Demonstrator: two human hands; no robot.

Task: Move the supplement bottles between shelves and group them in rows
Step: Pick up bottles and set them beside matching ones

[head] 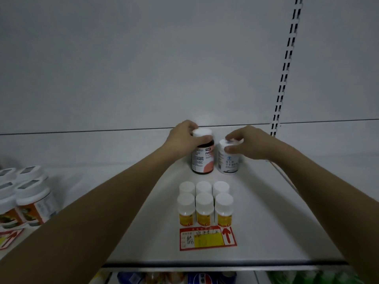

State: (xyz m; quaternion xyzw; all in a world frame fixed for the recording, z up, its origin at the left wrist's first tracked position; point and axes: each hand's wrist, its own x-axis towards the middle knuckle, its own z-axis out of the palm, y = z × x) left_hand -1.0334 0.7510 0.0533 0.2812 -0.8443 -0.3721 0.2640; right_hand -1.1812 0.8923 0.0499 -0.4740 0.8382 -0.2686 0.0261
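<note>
White shelf, seen from above; all places given against its red-and-yellow price label near the front edge. Far left of the label: a cluster of larger white-capped jars with orange labels, partly cut off. Well behind the label, at the back of the shelf: a dark brown supplement bottle with a white cap, upright, and touching or just beside it on the right a white supplement bottle, also upright. Left hand grips the brown bottle at the cap, fingers curled round it. Right hand pinches the white bottle's cap. Directly behind the label: 6 small yellow-labelled bottles, 2 rows of 3, close together.
</note>
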